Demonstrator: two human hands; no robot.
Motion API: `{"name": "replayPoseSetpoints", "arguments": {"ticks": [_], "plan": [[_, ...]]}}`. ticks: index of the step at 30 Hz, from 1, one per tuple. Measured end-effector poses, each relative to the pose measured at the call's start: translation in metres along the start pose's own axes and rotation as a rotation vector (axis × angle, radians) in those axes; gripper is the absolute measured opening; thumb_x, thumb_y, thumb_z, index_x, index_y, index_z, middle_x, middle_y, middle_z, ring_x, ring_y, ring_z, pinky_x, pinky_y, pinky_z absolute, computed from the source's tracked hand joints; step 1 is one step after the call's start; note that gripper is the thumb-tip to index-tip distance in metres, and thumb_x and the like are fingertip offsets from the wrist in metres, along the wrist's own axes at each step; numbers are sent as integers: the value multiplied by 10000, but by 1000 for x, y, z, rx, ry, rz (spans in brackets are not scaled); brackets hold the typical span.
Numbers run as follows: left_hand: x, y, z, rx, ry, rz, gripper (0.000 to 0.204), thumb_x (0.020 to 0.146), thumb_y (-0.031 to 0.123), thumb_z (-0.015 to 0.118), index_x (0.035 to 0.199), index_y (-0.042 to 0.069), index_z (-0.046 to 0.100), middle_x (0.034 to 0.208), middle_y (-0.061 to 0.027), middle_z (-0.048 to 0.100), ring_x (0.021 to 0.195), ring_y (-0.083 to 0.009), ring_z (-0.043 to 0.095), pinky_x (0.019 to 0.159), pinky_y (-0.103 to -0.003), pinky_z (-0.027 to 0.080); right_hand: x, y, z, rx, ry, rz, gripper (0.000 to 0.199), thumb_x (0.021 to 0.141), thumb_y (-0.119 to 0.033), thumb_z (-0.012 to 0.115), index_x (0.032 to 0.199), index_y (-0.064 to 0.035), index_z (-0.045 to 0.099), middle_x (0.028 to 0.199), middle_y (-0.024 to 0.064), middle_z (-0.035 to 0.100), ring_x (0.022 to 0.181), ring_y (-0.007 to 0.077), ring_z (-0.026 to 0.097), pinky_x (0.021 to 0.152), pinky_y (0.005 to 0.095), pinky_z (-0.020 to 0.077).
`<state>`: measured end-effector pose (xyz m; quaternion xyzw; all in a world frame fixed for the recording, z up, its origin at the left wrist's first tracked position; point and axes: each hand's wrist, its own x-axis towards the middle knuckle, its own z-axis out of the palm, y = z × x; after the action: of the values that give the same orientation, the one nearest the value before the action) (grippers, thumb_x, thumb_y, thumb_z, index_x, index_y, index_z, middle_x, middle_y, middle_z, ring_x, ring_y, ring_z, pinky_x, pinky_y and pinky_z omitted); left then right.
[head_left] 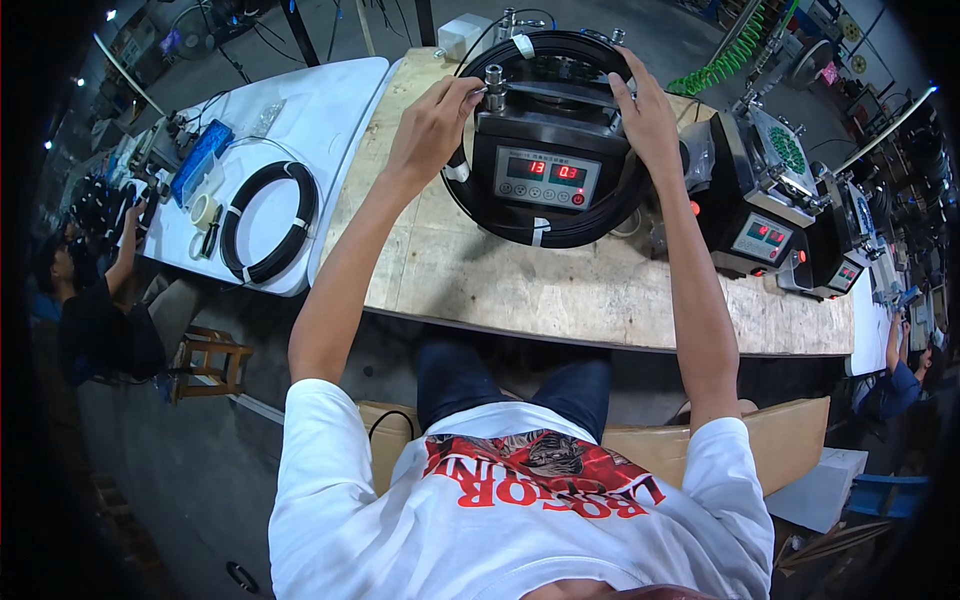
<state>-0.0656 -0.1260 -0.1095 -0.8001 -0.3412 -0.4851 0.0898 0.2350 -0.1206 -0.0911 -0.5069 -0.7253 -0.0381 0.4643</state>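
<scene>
A dark bench machine [548, 140] with a lit red display stands on the plywood bench in front of me. A thick coil of black cable [575, 232], tied with white bands, loops around it. My left hand [432, 128] is at the machine's upper left corner. Its thumb and fingers are pinched beside an upright metal knob [494, 90]; what lies between the fingertips is too small to make out. On the upper right, my right hand [648, 118] reaches over the coil, thumb and fingers apart, with the thumb near the machine's top plate. Some fingertips are hidden.
More display machines [765, 235] stand along the plywood bench [480, 285] to the right. On the white table [345, 110] at left lie another black cable coil [233, 222], a tape roll [204, 210] and a blue tray [200, 160]. A wooden stool [212, 362] and people are nearby.
</scene>
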Motion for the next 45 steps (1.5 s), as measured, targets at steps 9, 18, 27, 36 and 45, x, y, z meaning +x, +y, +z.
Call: {"name": "replayPoseSetpoints", "arguments": {"ticks": [9,18,27,36,45], "plan": [[3,16,-5,43,-22,-69,207,1032,221,491,1146,75,585,811,-159,689,712,-364,670,614,-436,494,0,2,0,-3,2,3,431,1017,-384,492,1408,-205,493,1140,195,642,1045,381,617,917,441,471],[10,77,30,-55,-28,-354,142,1035,147,445,1083,16,470,731,-236,633,717,-436,645,611,-499,472,0,1,0,-2,32,-32,441,1011,-384,510,1407,-189,500,1182,197,635,1060,373,611,929,428,467],[9,38,13,-9,25,-188,531,861,374,762,1196,34,531,976,-102,581,885,-224,533,783,-420,448,0,7,-1,198,201,0,407,1031,-272,463,1397,-96,496,1162,191,615,1037,310,608,935,383,455],[11,-7,40,-183,18,-196,961,631,589,839,1405,128,505,1174,-211,631,1074,-376,637,904,-440,512,-61,2,6,272,525,130,282,936,-128,597,1181,7,562,1044,191,505,933,311,551,888,406,443],[15,2,36,-225,28,-218,949,652,583,827,1405,102,509,1115,-201,670,999,-348,670,848,-414,534,-62,-13,-13,276,431,270,280,960,-221,650,881,17,526,664,98,563,591,163,512,575,329,429]]}}
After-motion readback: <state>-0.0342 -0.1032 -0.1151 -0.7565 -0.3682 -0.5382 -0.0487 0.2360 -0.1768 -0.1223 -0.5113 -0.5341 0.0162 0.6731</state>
